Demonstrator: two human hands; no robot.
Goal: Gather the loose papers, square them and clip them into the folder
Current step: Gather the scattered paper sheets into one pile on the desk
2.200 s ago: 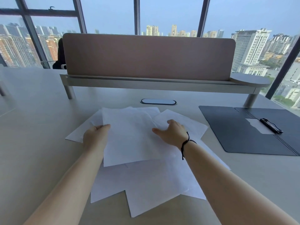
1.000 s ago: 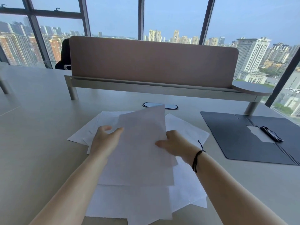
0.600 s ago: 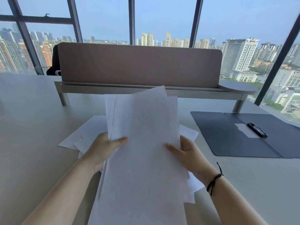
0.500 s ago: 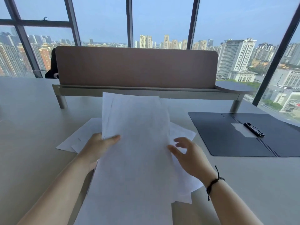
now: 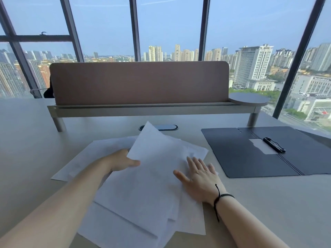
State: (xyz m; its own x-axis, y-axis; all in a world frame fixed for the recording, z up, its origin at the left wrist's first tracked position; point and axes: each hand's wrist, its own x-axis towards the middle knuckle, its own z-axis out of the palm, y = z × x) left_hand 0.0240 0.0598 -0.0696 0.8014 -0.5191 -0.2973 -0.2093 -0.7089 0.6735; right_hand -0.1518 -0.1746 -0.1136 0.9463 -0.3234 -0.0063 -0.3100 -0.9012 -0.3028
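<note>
Several white loose papers (image 5: 143, 190) lie in an uneven pile on the desk before me. My left hand (image 5: 120, 161) grips the left edge of the upper sheets, thumb on top, and their far corner tilts up. My right hand (image 5: 198, 173) lies flat with spread fingers on the pile's right side, holding nothing. More sheets (image 5: 86, 158) stick out on the desk to the left. To the right, apart from the pile, the dark folder (image 5: 232, 154) lies open flat, its black clip (image 5: 274, 144) near the spine.
A brown desk divider (image 5: 139, 83) on a grey shelf crosses the desk's far side, with a round shelf end (image 5: 249, 101) at the right. A cable port (image 5: 158, 127) sits just behind the papers. Tall windows stand beyond.
The sheets I held up in both hands have come down onto the pile and turned askew. My right hand let go and now presses flat; my left still grips them.
</note>
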